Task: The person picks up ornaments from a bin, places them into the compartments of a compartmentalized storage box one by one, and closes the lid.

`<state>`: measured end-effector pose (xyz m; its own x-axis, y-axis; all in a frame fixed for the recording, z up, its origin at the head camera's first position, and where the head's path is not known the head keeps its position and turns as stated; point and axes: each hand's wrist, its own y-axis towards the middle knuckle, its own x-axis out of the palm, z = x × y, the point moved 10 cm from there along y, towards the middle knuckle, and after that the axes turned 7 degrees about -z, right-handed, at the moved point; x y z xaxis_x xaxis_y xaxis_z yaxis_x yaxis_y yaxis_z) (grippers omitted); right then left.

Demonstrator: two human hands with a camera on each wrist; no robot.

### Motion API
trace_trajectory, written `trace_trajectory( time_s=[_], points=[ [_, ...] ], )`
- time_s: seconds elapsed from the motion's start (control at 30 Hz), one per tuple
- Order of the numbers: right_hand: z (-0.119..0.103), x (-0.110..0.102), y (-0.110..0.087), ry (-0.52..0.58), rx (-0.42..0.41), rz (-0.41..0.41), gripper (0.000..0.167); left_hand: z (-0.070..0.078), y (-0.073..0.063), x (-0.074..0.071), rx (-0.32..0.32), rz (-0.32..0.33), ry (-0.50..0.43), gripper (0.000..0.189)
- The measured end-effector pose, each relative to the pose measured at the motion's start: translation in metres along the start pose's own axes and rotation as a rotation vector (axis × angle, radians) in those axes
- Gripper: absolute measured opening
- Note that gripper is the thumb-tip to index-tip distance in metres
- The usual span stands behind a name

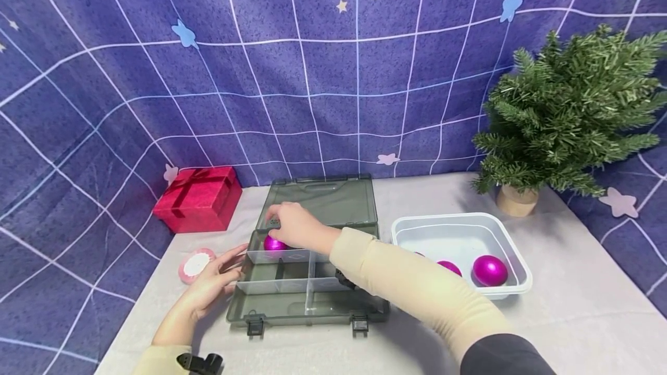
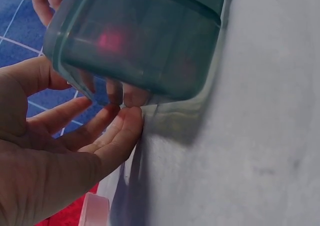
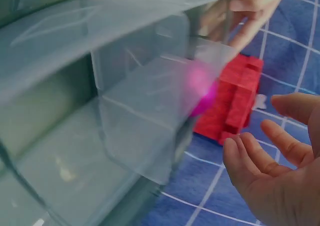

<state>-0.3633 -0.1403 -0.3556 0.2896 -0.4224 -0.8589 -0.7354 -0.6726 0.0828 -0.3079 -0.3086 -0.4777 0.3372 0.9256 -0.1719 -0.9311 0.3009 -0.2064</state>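
A dark green translucent organizer box (image 1: pixel 307 320) lies with its lid (image 1: pixel 323 195) folded back and clear dividers splitting its inside. In its back-left compartment sits a shiny magenta ball (image 1: pixel 274 243). Just above that ball is my right hand (image 1: pixel 297 224); the right wrist view shows its fingers (image 3: pixel 285 143) loosely spread, apart from the ball (image 3: pixel 202 88). My left hand (image 1: pixel 211 285) rests at the box's left side, with relaxed fingertips (image 2: pixel 127 118) right at the wall. My right forearm covers part of the box's right compartments.
A white tub (image 1: pixel 458 217) on the right holds magenta balls (image 1: pixel 490 271), partly behind my sleeve. A small artificial pine tree (image 1: pixel 563 109) stands behind it. At the left are a red gift box (image 1: pixel 203 198) and a pink round item with a white centre (image 1: pixel 197 264).
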Motion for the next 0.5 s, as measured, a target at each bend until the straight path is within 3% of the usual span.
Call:
trace_trajectory(
  time_s=[0.2, 0.5],
  points=[
    [-0.015, -0.034, -0.027, 0.05, -0.081, 0.026, 0.028, -0.001, 0.001, 0.0, 0.0, 0.009, -0.005, 0.074],
    [-0.016, -0.083, -0.092, 0.139, -0.173, 0.082, 0.034, -0.001, 0.0, 0.001, 0.004, 0.018, 0.002, 0.073]
  ],
)
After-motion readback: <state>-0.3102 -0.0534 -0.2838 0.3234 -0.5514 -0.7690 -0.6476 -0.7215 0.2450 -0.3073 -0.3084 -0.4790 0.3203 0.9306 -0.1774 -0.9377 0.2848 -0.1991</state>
